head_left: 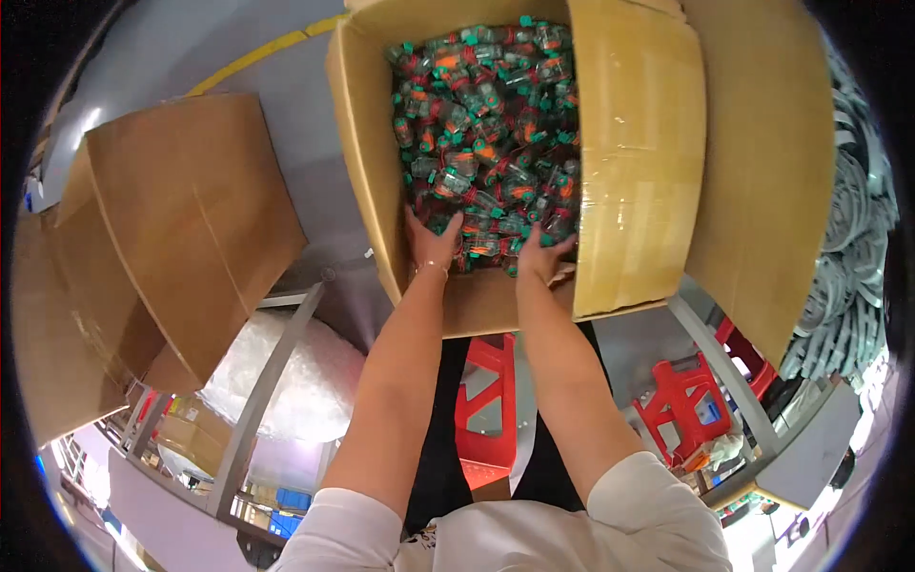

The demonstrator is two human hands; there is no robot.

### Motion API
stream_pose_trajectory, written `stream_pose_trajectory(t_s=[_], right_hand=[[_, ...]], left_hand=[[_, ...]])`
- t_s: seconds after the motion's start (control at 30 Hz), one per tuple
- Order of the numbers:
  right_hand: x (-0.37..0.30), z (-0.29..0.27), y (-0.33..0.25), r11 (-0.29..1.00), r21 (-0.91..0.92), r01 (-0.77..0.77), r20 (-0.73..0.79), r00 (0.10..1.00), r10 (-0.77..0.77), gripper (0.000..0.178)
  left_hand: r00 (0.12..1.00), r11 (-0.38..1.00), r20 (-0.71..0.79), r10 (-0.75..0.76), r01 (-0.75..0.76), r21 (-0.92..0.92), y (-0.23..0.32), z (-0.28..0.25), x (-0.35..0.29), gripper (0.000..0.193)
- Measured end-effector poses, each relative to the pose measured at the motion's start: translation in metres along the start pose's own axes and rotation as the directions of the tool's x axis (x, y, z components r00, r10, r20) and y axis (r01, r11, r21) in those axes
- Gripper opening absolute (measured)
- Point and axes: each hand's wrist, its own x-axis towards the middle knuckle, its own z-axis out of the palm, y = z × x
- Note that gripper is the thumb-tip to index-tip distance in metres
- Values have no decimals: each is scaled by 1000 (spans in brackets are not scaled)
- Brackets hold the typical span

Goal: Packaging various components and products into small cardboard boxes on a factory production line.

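In front of me stands a large open cardboard box (360,162), filled with many small clear plastic bottle-like pieces (486,124) that have green, red and orange parts. Both my arms reach over its near side. At the near left corner, my left hand (434,240) dips in among the pieces, thumb and fingers spread apart. Close to the right wall, my right hand (541,257) touches the pieces with its thumb away from the fingers. Some fingertips of both hands are hidden between the pieces. I see nothing clearly gripped in either hand.
A box flap (639,162) folds outward on the right. Beyond it lie many grey curved parts (848,248). More brown cardboard (191,200) stands at left, above a clear plastic bag (286,381). Red plastic stools (491,410) and grey metal frames (262,405) are below.
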Motion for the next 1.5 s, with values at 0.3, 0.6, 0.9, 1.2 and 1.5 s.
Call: stream_pose_trajectory(t_s=[0.3, 0.6, 0.9, 1.2, 1.5], right_hand=[[58, 21, 17, 959, 250, -132, 182, 979, 87, 98], [24, 23, -4, 815, 484, -319, 584, 811, -30, 104], [-3, 3, -24, 694, 469, -546, 820, 562, -112, 91], [-51, -39, -56, 562, 573, -596, 819, 448, -360, 63], [-131, -217, -139, 373, 804, -464, 547, 330, -769, 54]], left_hand=[[954, 958, 89, -285, 286, 3, 11, 47, 12, 116], [945, 963, 190, -267, 252, 100, 11, 31, 20, 117], [974, 990, 212, -77, 48, 136, 3, 23, 0, 105], [950, 927, 242, 200, -103, -361, 58, -23, -15, 65], [746, 691, -44, 664, -635, -346, 238, -151, -128, 59]])
